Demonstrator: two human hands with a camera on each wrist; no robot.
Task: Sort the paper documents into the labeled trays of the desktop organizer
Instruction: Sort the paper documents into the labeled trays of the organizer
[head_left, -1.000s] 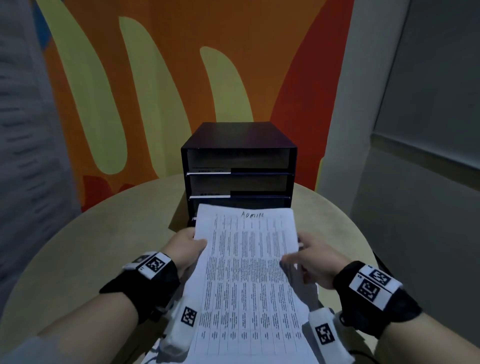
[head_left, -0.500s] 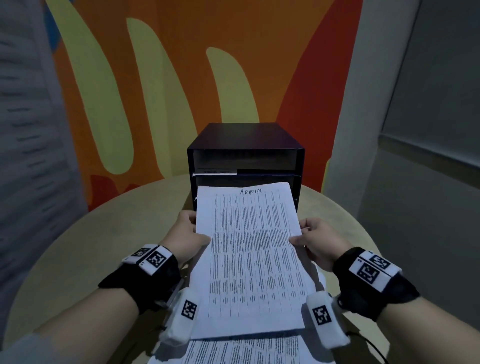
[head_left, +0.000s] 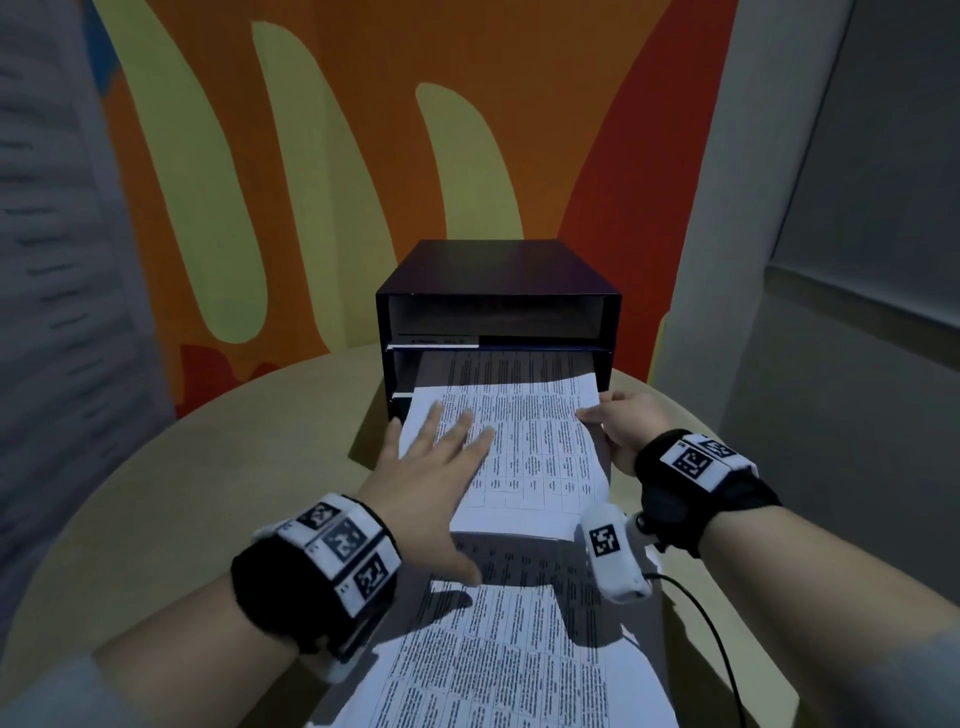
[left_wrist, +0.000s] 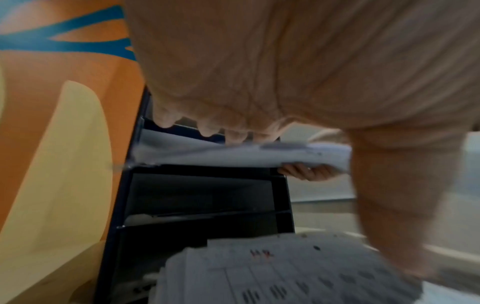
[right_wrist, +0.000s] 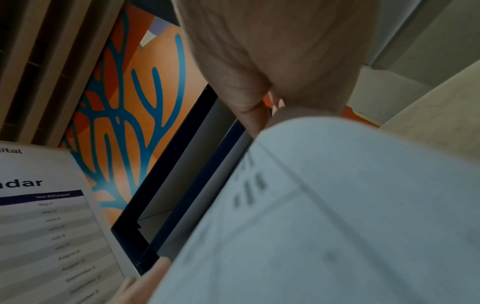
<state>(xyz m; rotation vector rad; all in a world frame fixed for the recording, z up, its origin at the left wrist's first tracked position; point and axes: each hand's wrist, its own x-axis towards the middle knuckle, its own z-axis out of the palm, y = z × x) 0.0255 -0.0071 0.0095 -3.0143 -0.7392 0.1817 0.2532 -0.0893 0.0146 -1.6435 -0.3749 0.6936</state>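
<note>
Two hands work at one printed white paper sheet (head_left: 535, 447) above a round beige worktop (head_left: 156, 493). Nearest to the camera, a loose stack of printed white paper documents (head_left: 498, 660) lies flat on the worktop, under the wrists. Both wrists carry black bands with white coded markers. A thin black cable (head_left: 711, 629) goes from the right wrist over the worktop edge.

Above the stack, the left hand (head_left: 431, 467) lies flat with its fingers straight and spread, and it presses on the near left part of the printed sheet. The right hand (head_left: 623, 421) holds the right edge of the same sheet, with the thumb on top and the fingers curled below it; the left wrist view shows these fingers under the paper.

The sheet is raised off the stack and its far half is already inside the second tray from the top of the black box-shaped desktop organizer (head_left: 493, 270). The top tray has a white label strip (head_left: 434, 344) on its front lip; the writing is too small to read. Behind the organizer there is an orange wall with pale yellow shapes (head_left: 363, 156).
</note>
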